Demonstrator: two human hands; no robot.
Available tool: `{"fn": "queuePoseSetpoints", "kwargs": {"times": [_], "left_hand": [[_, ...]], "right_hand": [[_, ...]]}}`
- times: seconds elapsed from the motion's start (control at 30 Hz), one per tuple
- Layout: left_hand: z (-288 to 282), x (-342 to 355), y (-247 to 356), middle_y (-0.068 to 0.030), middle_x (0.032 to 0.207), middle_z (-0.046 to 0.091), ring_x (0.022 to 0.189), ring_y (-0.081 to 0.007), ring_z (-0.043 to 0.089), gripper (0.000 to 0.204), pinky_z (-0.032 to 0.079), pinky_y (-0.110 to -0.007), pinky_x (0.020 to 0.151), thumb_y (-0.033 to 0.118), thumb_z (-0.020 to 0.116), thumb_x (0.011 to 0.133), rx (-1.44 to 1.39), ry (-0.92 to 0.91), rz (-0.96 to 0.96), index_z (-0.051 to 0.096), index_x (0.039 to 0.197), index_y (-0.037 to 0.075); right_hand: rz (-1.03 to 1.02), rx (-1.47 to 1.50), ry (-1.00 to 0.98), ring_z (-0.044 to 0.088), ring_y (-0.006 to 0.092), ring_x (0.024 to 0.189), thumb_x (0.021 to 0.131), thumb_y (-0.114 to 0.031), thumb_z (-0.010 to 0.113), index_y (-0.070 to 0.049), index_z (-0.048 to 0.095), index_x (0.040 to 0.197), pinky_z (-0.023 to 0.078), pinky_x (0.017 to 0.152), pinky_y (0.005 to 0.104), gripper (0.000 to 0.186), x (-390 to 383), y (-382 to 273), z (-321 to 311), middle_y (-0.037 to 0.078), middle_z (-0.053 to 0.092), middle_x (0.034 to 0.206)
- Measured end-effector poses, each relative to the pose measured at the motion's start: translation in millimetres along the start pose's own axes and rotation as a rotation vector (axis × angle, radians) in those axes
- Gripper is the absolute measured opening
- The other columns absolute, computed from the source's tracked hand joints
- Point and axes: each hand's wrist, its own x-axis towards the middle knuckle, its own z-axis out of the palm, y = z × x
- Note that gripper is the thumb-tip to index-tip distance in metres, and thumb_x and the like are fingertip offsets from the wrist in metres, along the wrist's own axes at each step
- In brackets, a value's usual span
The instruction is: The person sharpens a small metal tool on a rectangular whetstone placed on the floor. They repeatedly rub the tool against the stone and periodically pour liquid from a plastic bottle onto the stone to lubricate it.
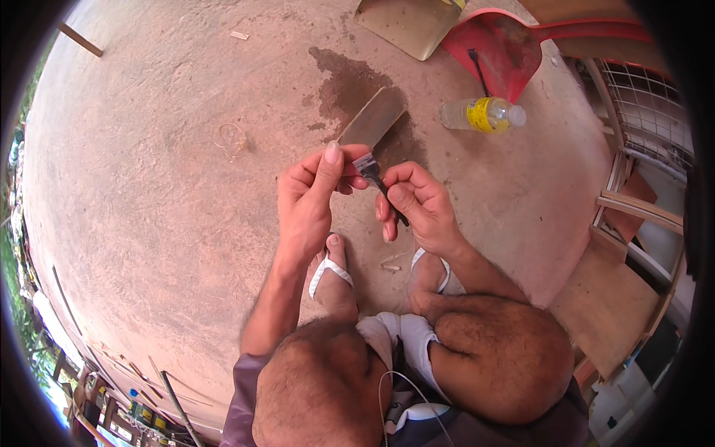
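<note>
Between my two hands, above the floor, is a small dark chisel (370,173) with a wide, flat grey metal end and a thin black shank. My right hand (421,201) pinches the shank between thumb and fingers; its lower end sticks out below them. My left hand (313,190) is closed at the flat end, its curled fingers against the metal and its thumb up beside it. Just beyond lies a flat rectangular sharpening stone (375,118), partly over a dark wet patch (346,82) on the concrete. Some fingertips look wet.
A clear bottle with a yellow label (484,115) lies right of the stone. Behind it are a red dustpan (499,48), with a thin dark tool (478,71) against it, and a yellowish pan (406,26). Wooden frames and wire mesh (644,104) line the right side.
</note>
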Motion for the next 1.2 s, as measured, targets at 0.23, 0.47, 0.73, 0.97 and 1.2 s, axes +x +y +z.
{"fn": "queuePoseSetpoints", "kwargs": {"times": [0.23, 0.47, 0.73, 0.97, 1.2], "left_hand": [[11.9, -7.6, 9.1, -0.0148, 0.113, 0.082, 0.105, -0.0194, 0.077, 0.029, 0.06, -0.035, 0.097, 0.009, 0.076, 0.104, -0.047, -0.045, -0.014, 0.075, 0.13, -0.006], [9.9, -4.7, 8.5, -0.0172, 0.115, 0.082, 0.108, -0.0215, 0.078, 0.035, 0.063, -0.036, 0.098, -0.003, 0.081, 0.096, -0.039, -0.036, -0.044, 0.075, 0.13, -0.006], [9.6, -3.5, 18.1, -0.0156, 0.11, 0.083, 0.107, -0.0185, 0.077, 0.054, 0.06, -0.035, 0.099, -0.006, 0.088, 0.087, -0.025, 0.002, -0.015, 0.071, 0.138, -0.003], [-10.4, -1.6, 5.2, -0.0134, 0.122, 0.081, 0.111, -0.0168, 0.074, 0.076, 0.053, -0.037, 0.107, -0.004, 0.096, 0.076, 0.313, -0.031, 0.34, 0.066, 0.145, -0.002], [-14.4, 6.7, 2.8, -0.0101, 0.122, 0.081, 0.11, -0.015, 0.071, 0.082, 0.051, -0.04, 0.109, 0.0, 0.098, 0.074, 0.382, -0.042, 0.547, 0.064, 0.148, 0.0]], "right_hand": [[0.002, 0.039, -0.021, 0.067, 0.0124, 0.067, 0.118, -0.016, 0.053, -0.001, 0.056, 0.127, 0.057, 0.059, 0.0264, 0.017, -1.0, 1.2, -1.9, 0.008, 0.07, 0.092], [0.01, 0.03, -0.03, 0.067, 0.0124, 0.067, 0.118, -0.016, 0.054, -0.001, 0.056, 0.127, 0.058, 0.059, 0.0263, 0.018, -2.9, -0.9, -2.7, 0.008, 0.07, 0.092], [-0.01, -0.028, -0.011, 0.068, 0.0121, 0.07, 0.117, -0.014, 0.055, -0.002, 0.055, 0.128, 0.058, 0.062, 0.026, 0.016, -4.0, -1.6, -0.2, 0.008, 0.07, 0.094], [-0.144, -0.36, 0.091, 0.07, 0.0101, 0.07, 0.112, -0.005, 0.062, 0.001, 0.063, 0.121, 0.057, 0.061, 0.0254, 0.011, -8.3, -14.0, 3.1, 0.01, 0.076, 0.093], [-0.383, -0.731, 0.086, 0.073, 0.0116, 0.071, 0.106, -0.001, 0.07, 0.001, 0.069, 0.117, 0.057, 0.062, 0.027, 0.012, -10.2, -23.9, 4.8, 0.01, 0.078, 0.093]]}}
